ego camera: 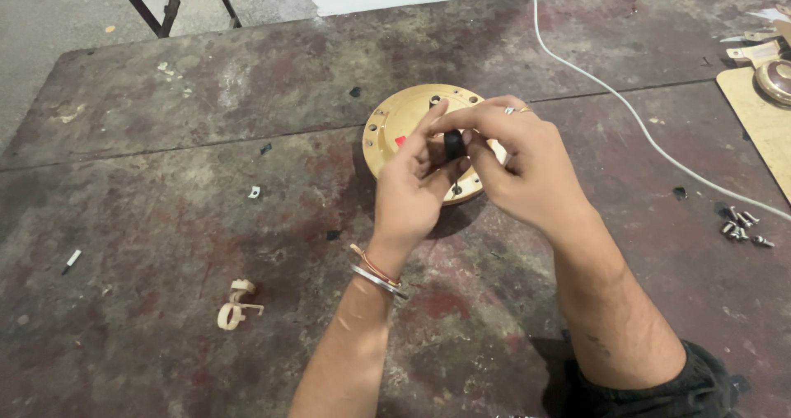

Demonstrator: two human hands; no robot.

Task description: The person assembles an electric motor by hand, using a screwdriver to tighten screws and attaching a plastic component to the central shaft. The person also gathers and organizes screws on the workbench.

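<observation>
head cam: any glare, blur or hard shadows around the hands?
Head view: even, soft light and no glare on the gold disc. Soft shadows fall under the left hand and right hand. The small black part pinched between both is sharp. The screws at the right edge look slightly soft, and the white cable is bright.

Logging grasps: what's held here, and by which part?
A small black part, pinched at its sides between the fingertips of left hand and right hand, above the gold disc.

Stained dark worktable (206, 179), grey concrete floor (49, 14), black metal stand legs (156, 2)
</observation>
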